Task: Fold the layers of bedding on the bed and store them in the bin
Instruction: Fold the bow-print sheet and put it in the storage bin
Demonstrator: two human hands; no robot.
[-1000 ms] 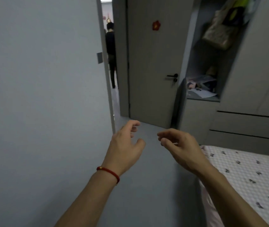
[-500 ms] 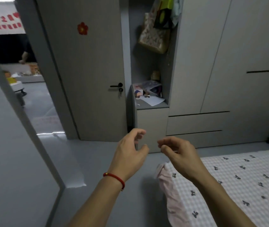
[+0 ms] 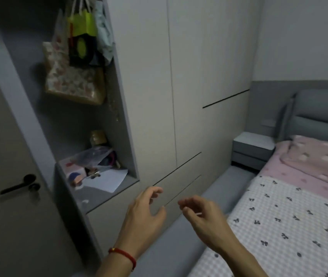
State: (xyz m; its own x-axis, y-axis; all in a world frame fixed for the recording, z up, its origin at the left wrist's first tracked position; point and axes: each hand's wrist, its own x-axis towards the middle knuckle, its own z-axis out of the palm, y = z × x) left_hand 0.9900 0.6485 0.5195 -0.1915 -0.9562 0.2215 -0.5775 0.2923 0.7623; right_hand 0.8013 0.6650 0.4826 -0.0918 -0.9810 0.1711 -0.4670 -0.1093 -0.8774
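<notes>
Hands | left hand [image 3: 145,212] and right hand [image 3: 203,218] loosely curled, holding nothing, apart, raised | white checked bow-print sheet [image 3: 291,222] lies flat at 3 o'clock, pink dotted cover [image 3: 317,156] beyond at 2 | bin unseen | advice: pinch the sheet's near corners first.

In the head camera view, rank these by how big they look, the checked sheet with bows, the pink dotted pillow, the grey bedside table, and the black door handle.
1. White checked sheet with dark bows, though nearness to the camera inflates it.
2. Pink dotted pillow.
3. Grey bedside table.
4. Black door handle.
</notes>
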